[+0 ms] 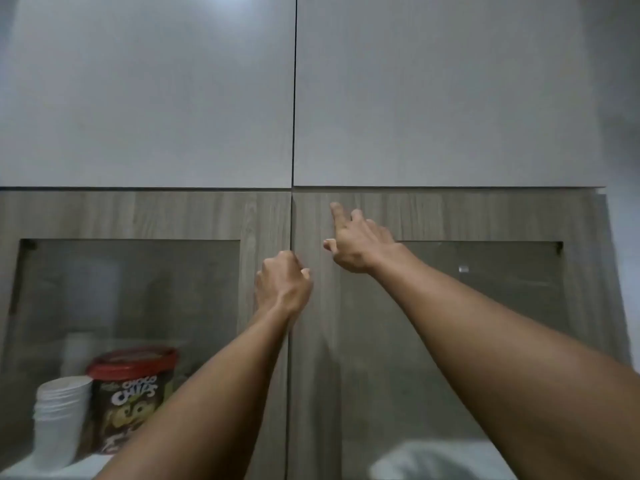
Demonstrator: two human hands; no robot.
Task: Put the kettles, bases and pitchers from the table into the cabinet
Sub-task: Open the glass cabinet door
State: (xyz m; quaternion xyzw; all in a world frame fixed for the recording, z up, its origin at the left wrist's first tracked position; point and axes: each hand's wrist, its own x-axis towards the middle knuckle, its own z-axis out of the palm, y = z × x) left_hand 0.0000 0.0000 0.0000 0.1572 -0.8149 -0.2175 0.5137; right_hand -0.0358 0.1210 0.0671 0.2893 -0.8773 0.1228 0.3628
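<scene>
Left hand [283,284]: fingers curled at the seam of the wood-grain glass-fronted cabinet doors [266,216]; grip hidden, cannot tell.
Right hand [356,242]: fingers spread against right door.
Kettles, bases, pitchers: out of view.
Inside: red-lidded chocolate cereal tub [133,389], stacked white cups [60,414].

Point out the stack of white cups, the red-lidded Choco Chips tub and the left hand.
stack of white disposable cups [60,420], head view, side of the stack
red-lidded Choco Chips tub [133,398], head view, printed front
left hand [282,284], head view, back of hand
</scene>
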